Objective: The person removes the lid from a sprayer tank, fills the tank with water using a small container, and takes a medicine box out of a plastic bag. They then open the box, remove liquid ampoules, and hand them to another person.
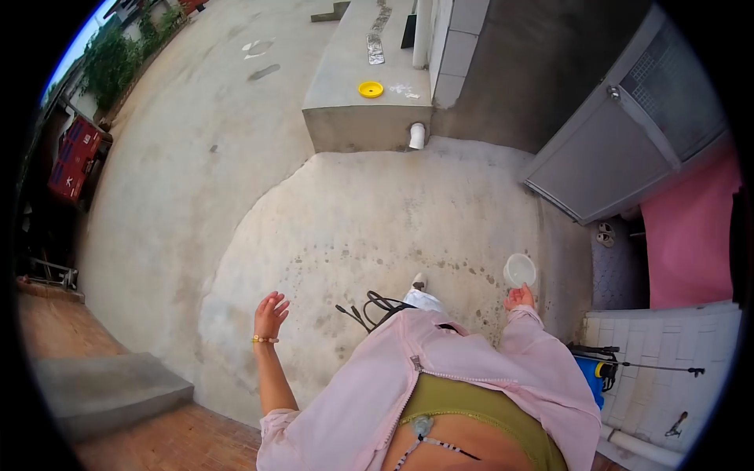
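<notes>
Pale-grey concrete yard [353, 212] stretches beneath you; a round, whitish plastic bowl [520, 270], apparently pinched at its near rim by your right hand [518, 297], is likely held aside to clear your stride; your empty left hand [271, 318] spreads loosely.

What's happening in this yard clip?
A person is out on the concrete, right hand at the near rim of a whitish bowl, apparently holding it; its contents can't be made out. The left hand is empty, held out to the side. Dark spots dot the ground ahead. A yellow dish sits on the raised ledge.
</notes>
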Available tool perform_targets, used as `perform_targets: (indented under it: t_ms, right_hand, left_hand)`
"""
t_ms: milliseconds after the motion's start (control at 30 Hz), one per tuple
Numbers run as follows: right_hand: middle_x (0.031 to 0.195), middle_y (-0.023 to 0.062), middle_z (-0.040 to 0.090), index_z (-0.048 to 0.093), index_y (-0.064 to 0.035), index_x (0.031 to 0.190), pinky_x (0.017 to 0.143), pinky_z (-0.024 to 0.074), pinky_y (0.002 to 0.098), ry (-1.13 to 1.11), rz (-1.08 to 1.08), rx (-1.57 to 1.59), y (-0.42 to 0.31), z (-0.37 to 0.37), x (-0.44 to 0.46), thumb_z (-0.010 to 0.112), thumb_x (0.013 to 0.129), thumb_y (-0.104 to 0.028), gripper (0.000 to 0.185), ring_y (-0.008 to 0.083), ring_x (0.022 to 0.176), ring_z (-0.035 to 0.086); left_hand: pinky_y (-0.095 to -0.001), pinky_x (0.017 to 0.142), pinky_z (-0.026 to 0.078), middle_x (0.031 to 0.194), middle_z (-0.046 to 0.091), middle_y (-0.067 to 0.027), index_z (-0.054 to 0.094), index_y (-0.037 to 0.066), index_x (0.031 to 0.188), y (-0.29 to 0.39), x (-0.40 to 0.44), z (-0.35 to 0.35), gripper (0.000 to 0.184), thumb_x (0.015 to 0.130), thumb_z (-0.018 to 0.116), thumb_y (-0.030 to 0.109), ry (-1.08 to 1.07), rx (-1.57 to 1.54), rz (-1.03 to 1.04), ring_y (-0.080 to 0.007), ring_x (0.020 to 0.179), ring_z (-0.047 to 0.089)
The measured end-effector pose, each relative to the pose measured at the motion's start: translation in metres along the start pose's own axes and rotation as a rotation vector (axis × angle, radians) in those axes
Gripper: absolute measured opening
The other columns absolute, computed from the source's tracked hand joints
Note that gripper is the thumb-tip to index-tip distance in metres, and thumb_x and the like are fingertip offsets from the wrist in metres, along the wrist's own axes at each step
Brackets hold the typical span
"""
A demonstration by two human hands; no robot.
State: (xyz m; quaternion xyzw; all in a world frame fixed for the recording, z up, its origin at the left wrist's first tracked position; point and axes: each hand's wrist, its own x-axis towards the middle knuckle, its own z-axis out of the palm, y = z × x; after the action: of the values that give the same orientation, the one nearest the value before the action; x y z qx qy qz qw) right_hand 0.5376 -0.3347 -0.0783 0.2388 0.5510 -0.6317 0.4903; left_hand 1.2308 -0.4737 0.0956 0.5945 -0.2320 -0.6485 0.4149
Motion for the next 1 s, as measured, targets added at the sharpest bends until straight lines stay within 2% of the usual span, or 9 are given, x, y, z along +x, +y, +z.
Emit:
perform_targets:
  t_ms: [133, 200, 233, 267, 300, 433, 700, 900, 1000]
  right_hand:
    - [0.074, -0.0022, 0.047, 0.047, -0.0182, 0.074, 0.077, 0.0285, 0.0454, 0.032, 0.025, -0.116, 0.003, 0.133, 0.042, 0.064, 0.068, -0.038, 0.026, 0.0152, 0.082, 0.043]
    - [0.073, -0.0025, 0.046, 0.046, -0.0178, 0.072, 0.077, 0.0284, 0.0451, 0.023, 0.012, -0.162, 0.012, 0.209, 0.059, 0.063, 0.068, -0.038, 0.027, 0.0150, 0.081, 0.043]
    - [0.072, -0.0028, 0.045, 0.046, -0.0174, 0.071, 0.077, 0.0284, 0.0449, 0.022, 0.007, -0.188, 0.012, 0.243, 0.066, 0.063, 0.069, -0.039, 0.027, 0.0148, 0.080, 0.042]
    - [0.072, -0.0028, 0.045, 0.046, -0.0174, 0.071, 0.077, 0.0284, 0.0449, -0.012, -0.006, -0.183, 0.004, 0.288, 0.081, 0.063, 0.069, -0.039, 0.027, 0.0148, 0.080, 0.042]
    - [0.071, -0.0030, 0.045, 0.046, -0.0172, 0.070, 0.077, 0.0287, 0.0447, -0.012, 0.019, -0.246, 0.008, 0.329, 0.094, 0.062, 0.069, -0.039, 0.027, 0.0145, 0.080, 0.042]
    - [0.070, -0.0032, 0.045, 0.045, -0.0171, 0.068, 0.077, 0.0299, 0.0453, -0.092, 0.078, -0.407, 0.037, 0.473, 0.129, 0.060, 0.072, -0.039, 0.027, 0.0138, 0.077, 0.044]
    - [0.070, -0.0035, 0.047, 0.050, -0.0181, 0.073, 0.084, 0.0268, 0.0448, -0.268, 0.123, -0.510, 0.107, 0.758, 0.156, 0.062, 0.072, -0.031, 0.018, 0.0124, 0.076, 0.046]
    - [0.072, -0.0029, 0.049, 0.049, -0.0167, 0.075, 0.083, 0.0272, 0.0469, -0.289, 0.054, -0.560, 0.171, 0.894, 0.168, 0.061, 0.072, -0.033, 0.021, 0.0136, 0.075, 0.047]
    - [0.061, -0.0007, 0.048, 0.049, -0.0145, 0.069, 0.081, 0.0271, 0.0530, -0.321, 0.072, -0.604, 0.190, 0.953, 0.184, 0.062, 0.071, -0.035, 0.024, 0.0150, 0.062, 0.048]
  left_hand:
    - [-0.0352, 0.083, 0.040, 0.113, 0.047, -0.0044, 0.041, 0.010, 0.116, 0.031, 0.033, -0.041, 0.037, 0.085, 0.046, 0.028, -0.011, -0.484, 0.319, -0.0194, 0.101, 0.047]
    - [-0.0422, 0.088, 0.034, 0.119, 0.042, -0.0061, 0.040, 0.013, 0.118, -0.009, 0.059, -0.073, 0.042, 0.083, 0.046, 0.033, 0.403, -0.790, 0.377, -0.0203, 0.108, 0.041]
    - [-0.0461, 0.090, 0.031, 0.121, 0.041, -0.0060, 0.038, 0.011, 0.121, -0.040, 0.064, -0.097, 0.050, 0.080, 0.046, 0.039, 0.497, -0.439, -0.120, -0.0219, 0.111, 0.039]
    - [-0.0444, 0.092, 0.028, 0.124, 0.037, -0.0080, 0.032, 0.008, 0.124, -0.037, 0.058, -0.071, 0.060, 0.078, 0.047, 0.043, 0.510, 0.340, -0.743, -0.0241, 0.112, 0.039]
    - [-0.0436, 0.090, 0.029, 0.122, 0.038, -0.0083, 0.033, 0.007, 0.123, -0.048, 0.067, -0.063, 0.058, 0.077, 0.047, 0.042, 0.437, 0.502, -0.807, -0.0239, 0.109, 0.040]
    - [-0.0402, 0.082, 0.033, 0.113, 0.042, -0.0094, 0.037, 0.005, 0.117, -0.059, 0.101, -0.035, 0.052, 0.076, 0.048, 0.035, 0.484, 0.381, -0.553, -0.0229, 0.098, 0.043]
    - [-0.0335, 0.065, 0.041, 0.095, 0.050, -0.0115, 0.045, 0.001, 0.107, -0.015, 0.165, -0.064, 0.040, 0.073, 0.049, 0.022, 0.489, 0.529, -0.561, -0.0208, 0.077, 0.050]
    - [-0.0285, 0.053, 0.047, 0.082, 0.056, -0.0131, 0.051, -0.003, 0.100, 0.103, 0.324, -0.122, 0.032, 0.071, 0.051, 0.012, 0.432, 0.631, -0.400, -0.0193, 0.060, 0.055]
    - [-0.0264, 0.048, 0.048, 0.075, 0.058, -0.0130, 0.053, -0.004, 0.096, 0.178, 0.437, -0.156, 0.028, 0.070, 0.051, 0.008, 0.541, 0.509, -0.242, -0.0173, 0.054, 0.056]
